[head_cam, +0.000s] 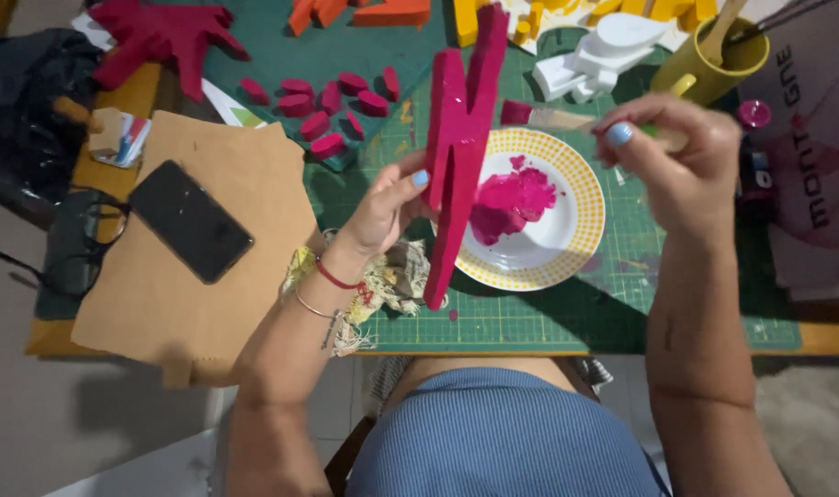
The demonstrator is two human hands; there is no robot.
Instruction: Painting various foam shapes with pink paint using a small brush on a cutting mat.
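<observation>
**Magenta shape held upright over the paint plate**

The left hand (387,207) pinches a long magenta cut-out shape (461,147), held on edge above the green cutting mat (567,313). The right hand (682,161) closes around a flat brush (548,117), its pink-tipped bristles touching the shape at 3 o'clock. Below sits one yellow-rimmed plate (576,244) holding a magenta paint puddle. At 10 o'clock lie about ten small magenta pieces (332,103). At 9 o'clock, one black phone (191,221) rests on brown cardboard (162,294), beside one pair of glasses (74,267). One yellow mug (709,60) stands at 1 o'clock.
</observation>
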